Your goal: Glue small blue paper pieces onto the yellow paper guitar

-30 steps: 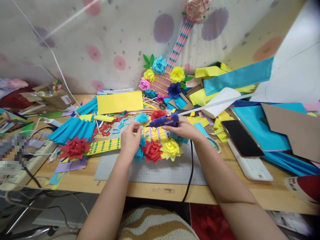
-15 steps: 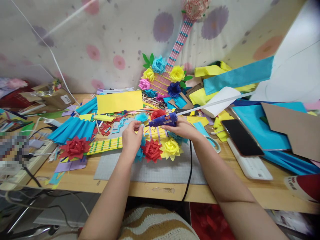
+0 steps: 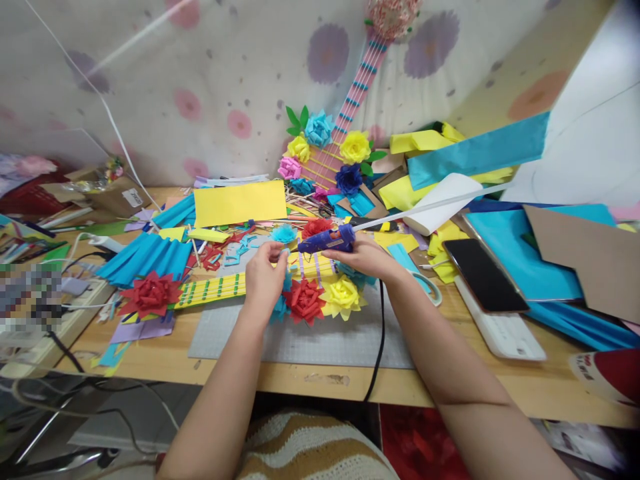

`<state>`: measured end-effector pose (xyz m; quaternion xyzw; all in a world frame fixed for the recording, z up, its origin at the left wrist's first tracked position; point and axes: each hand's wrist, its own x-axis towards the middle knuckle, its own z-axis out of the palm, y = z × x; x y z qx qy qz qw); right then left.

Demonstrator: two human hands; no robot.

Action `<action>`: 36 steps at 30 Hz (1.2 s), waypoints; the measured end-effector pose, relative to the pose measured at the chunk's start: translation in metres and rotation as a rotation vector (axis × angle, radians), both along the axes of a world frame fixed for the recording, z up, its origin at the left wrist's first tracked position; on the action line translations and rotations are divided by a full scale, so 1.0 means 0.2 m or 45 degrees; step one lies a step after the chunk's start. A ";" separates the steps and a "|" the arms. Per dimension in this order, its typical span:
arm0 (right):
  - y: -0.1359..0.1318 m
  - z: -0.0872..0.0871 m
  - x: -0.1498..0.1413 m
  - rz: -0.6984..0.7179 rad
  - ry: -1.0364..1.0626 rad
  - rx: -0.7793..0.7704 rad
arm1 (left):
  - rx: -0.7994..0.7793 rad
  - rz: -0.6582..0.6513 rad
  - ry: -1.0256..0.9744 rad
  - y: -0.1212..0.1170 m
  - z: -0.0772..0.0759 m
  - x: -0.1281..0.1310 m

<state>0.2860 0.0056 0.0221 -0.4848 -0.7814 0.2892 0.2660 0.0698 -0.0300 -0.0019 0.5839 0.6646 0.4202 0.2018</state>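
Observation:
My right hand (image 3: 367, 255) is wrapped round a blue hot glue gun (image 3: 327, 243), a long white glue stick (image 3: 430, 207) sticking out of its back and its nozzle toward my left hand. With fingers pinched, my left hand (image 3: 265, 275) is close to the nozzle tip; whatever it holds is too small to make out. Beneath both hands lies a yellow paper guitar (image 3: 213, 291) with purple and green bars. Around its body sit a red paper flower (image 3: 305, 300), a yellow flower (image 3: 343, 297) and blue flowers (image 3: 283, 233). Another red flower (image 3: 151, 297) is at the neck's end.
A grey cutting mat (image 3: 225, 333) lies under the guitar. Behind stands a pink flowered guitar (image 3: 350, 107). Yellow paper (image 3: 240, 203), blue crepe paper (image 3: 150, 260), scissors (image 3: 431, 288), a phone (image 3: 485, 275) and a red cup (image 3: 613, 375) surround it. The gun's black cord (image 3: 383, 340) hangs over the table edge.
The glue gun has shifted slightly left and down, bringing its nozzle nearer my left fingers. My left hand has moved slightly right. Little differs over the last half second.

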 end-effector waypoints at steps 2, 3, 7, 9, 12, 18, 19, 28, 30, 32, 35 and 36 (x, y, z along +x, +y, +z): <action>0.00 0.00 0.00 -0.007 -0.004 -0.005 | -0.002 -0.005 0.006 0.00 0.00 0.00; 0.00 0.00 0.00 -0.009 -0.004 -0.006 | -0.004 -0.006 0.009 0.00 0.00 0.00; 0.00 0.00 0.00 -0.013 -0.001 0.005 | -0.017 -0.015 0.018 0.00 0.00 0.00; 0.00 0.00 0.00 -0.015 0.002 0.009 | -0.018 -0.019 0.022 -0.01 0.01 0.01; 0.00 0.00 0.00 -0.023 0.000 0.000 | -0.014 -0.028 0.035 -0.01 0.02 0.01; 0.01 -0.02 0.01 -0.057 0.062 -0.004 | -0.017 -0.053 0.014 -0.02 0.03 0.01; 0.01 -0.02 0.01 -0.061 0.100 -0.007 | -0.014 -0.052 -0.005 -0.02 0.03 0.01; 0.03 0.03 0.16 -0.497 0.489 -0.029 | -0.038 -0.143 -0.636 0.03 0.05 0.01; 0.04 0.01 0.23 -0.659 0.535 0.023 | -0.048 -0.110 -0.753 0.04 0.07 -0.01; 0.05 -0.04 0.29 -0.810 0.516 -0.002 | -0.085 -0.055 -0.826 0.05 0.10 -0.02; 0.06 -0.14 0.34 -0.955 0.338 -0.101 | -0.158 0.004 -0.865 0.06 0.14 -0.04; 0.07 -0.18 0.35 -0.975 0.237 -0.108 | -0.174 0.003 -0.863 0.06 0.15 -0.04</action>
